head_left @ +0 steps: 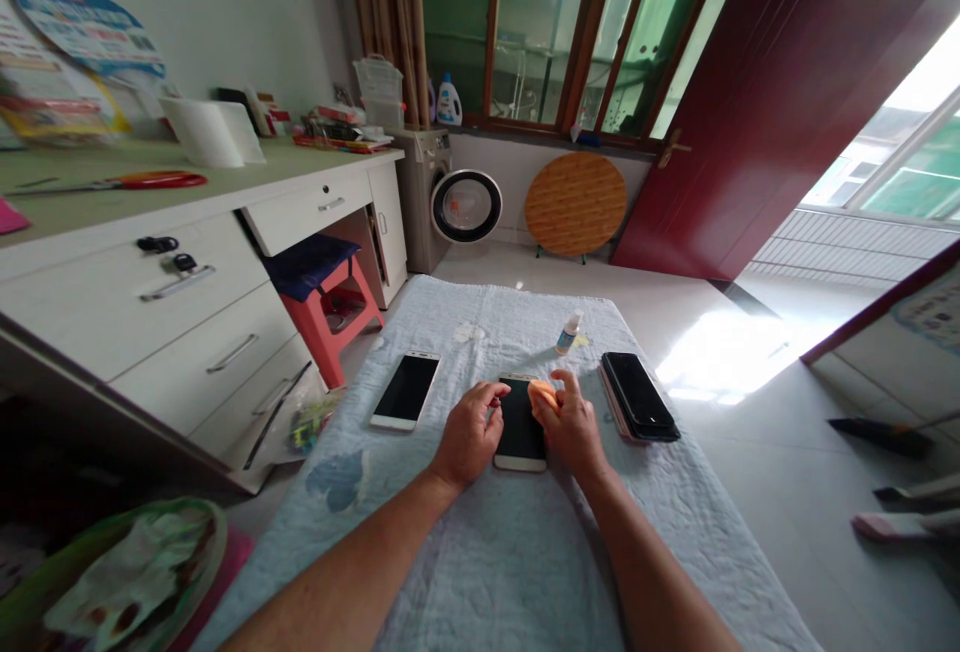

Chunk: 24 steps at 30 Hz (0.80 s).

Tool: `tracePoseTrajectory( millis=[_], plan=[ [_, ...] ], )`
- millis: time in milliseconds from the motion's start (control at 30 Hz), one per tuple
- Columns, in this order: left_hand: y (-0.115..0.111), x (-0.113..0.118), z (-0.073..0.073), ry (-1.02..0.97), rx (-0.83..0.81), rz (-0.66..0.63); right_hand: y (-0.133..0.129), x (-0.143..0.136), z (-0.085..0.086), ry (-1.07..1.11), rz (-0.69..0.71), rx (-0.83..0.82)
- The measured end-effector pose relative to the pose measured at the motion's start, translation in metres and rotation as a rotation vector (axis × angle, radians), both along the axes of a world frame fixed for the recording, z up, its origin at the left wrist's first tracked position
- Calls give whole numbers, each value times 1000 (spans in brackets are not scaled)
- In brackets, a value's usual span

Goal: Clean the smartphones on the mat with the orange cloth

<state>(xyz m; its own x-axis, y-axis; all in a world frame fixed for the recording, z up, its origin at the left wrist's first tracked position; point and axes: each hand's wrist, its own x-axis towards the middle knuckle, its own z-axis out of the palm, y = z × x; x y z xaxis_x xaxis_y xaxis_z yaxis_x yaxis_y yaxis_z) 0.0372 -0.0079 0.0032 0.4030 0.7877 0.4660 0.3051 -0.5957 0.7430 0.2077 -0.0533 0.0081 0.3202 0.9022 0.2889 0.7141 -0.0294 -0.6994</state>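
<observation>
Right hand (577, 427) pinching orange cloth (541, 395) on phone (520, 444); left hand (466, 439) part-open alongside; bottle (568, 335) beyond, second phone (406, 392) leftward.

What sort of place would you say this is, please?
Probably a room in a home, perhaps one doubling as a laundry area: a washing machine with its round door open stands below the window, and a stool stands at a desk with drawers.

Front-load washer (417, 194) with its door (466, 206) hanging open, round wood-grain tabletop (576, 204) tipped on edge below the window (534, 27), navy cushion (311, 266) on a coral plastic stool (360, 304), paper roll (201, 135) on the desk (259, 168).
</observation>
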Motion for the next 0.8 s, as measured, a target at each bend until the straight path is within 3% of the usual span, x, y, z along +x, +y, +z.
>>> tracePoseTrajectory(
  millis=[233, 467, 800],
  plan=[
    [4, -2, 1, -8, -64, 18, -2, 1, 3, 59, 22, 16],
    [7, -3, -3, 15, -63, 32, 2, 3, -9, -166, 126, 43],
    [9, -3, -8, 131, 14, 14, -13, 11, 10, -155, 400, -138]
  ],
)
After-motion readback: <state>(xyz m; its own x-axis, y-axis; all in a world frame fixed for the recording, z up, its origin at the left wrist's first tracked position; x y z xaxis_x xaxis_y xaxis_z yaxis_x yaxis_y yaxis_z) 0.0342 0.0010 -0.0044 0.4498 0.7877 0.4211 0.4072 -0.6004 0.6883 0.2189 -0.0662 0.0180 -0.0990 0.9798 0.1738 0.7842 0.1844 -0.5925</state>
